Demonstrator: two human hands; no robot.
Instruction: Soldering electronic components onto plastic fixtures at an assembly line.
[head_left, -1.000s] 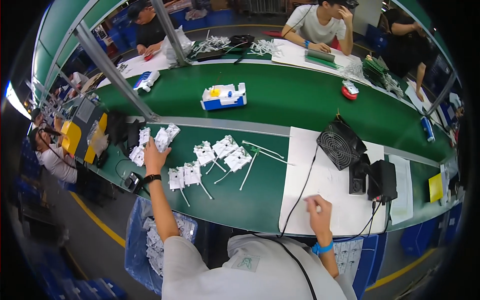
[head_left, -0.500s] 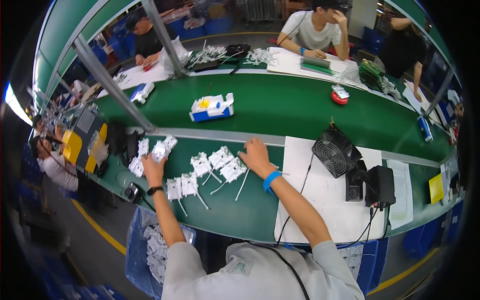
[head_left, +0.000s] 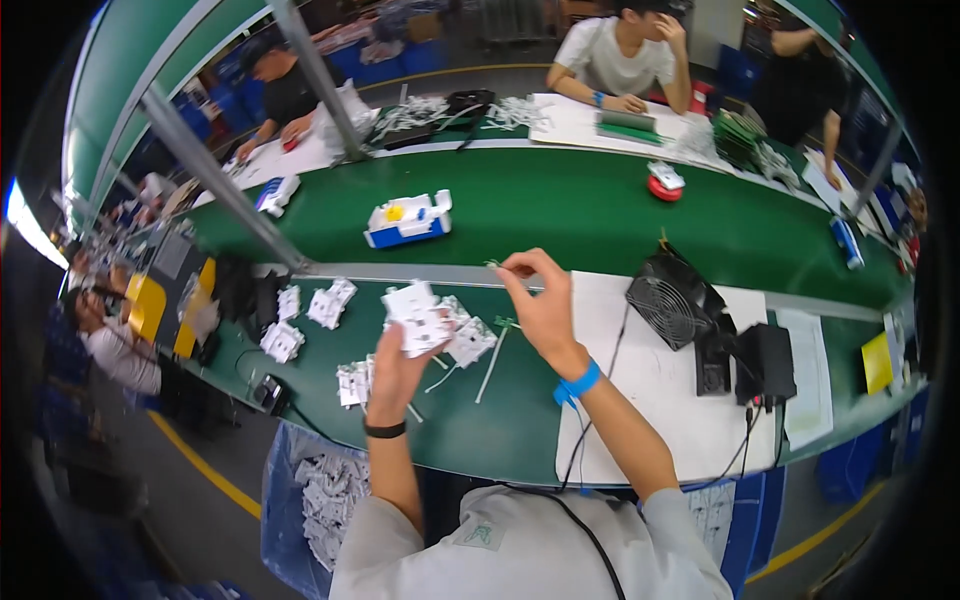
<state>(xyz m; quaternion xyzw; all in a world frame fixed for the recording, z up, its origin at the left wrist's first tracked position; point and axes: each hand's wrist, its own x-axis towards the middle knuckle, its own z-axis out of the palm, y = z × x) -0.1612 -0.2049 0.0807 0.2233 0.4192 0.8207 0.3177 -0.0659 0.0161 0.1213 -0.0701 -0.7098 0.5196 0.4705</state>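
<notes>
Raised over the green bench, my left hand (head_left: 392, 378) is closed on a flat white plastic housing (head_left: 414, 318). To its right, my right hand (head_left: 545, 305) pinches a small pale-green piece (head_left: 493, 265) between thumb and fingertip; its exact kind is too small to make out. Behind the held housing lie other white housings (head_left: 470, 338), partly hidden by it, some with thin white strips. A white strip with a green end (head_left: 489, 364) rests on the bench below my right hand. More white housings (head_left: 328, 303) lie to the left, and another group (head_left: 353, 384) is partly covered by my left hand.
A black fan (head_left: 665, 305) and black box-shaped devices (head_left: 765, 365) with cables stand on a white sheet (head_left: 610, 420) at right. A blue-lined bin (head_left: 280, 490) of white parts sits below left. Across the green belt (head_left: 540, 210), holding a blue-white box (head_left: 408, 222), people sit working.
My left hand has moved right from the left-hand housings and now holds up a white housing. My right hand has lifted off the bench, pinching a small piece.
</notes>
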